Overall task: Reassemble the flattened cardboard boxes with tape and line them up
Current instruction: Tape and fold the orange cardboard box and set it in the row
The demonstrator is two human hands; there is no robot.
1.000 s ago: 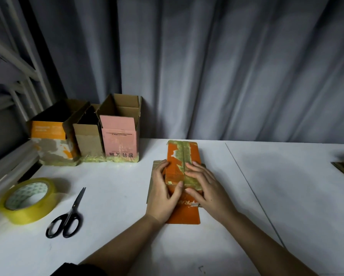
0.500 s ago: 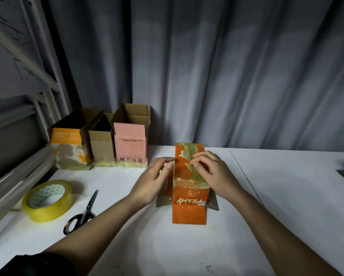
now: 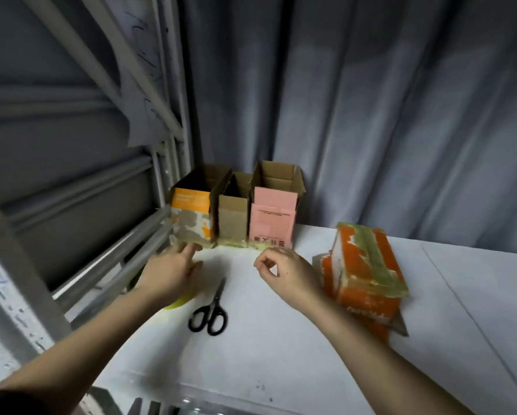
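Note:
An orange cardboard box (image 3: 368,265) lies on the white table (image 3: 281,363), its taped seam facing up, with nothing touching it. Just left of it my right hand (image 3: 287,274) hovers above the table with fingers curled toward the thumb and nothing visible in them. My left hand (image 3: 170,274) lies with fingers stretched over the yellow tape roll (image 3: 181,301), hiding most of it. Three assembled open-topped boxes stand in a row at the back: an orange-and-white box (image 3: 191,217), a brown box (image 3: 233,220) and a pink box (image 3: 272,223).
Black scissors (image 3: 209,313) lie between my hands, handles toward me. A grey metal rack (image 3: 101,265) borders the table on the left and a grey curtain (image 3: 371,115) hangs behind it. A seam in the tabletop (image 3: 461,295) runs right of the orange box.
Both hands have let go of the orange box and moved left, the left one onto the tape roll. My view has swung left, and the box now sits to the right.

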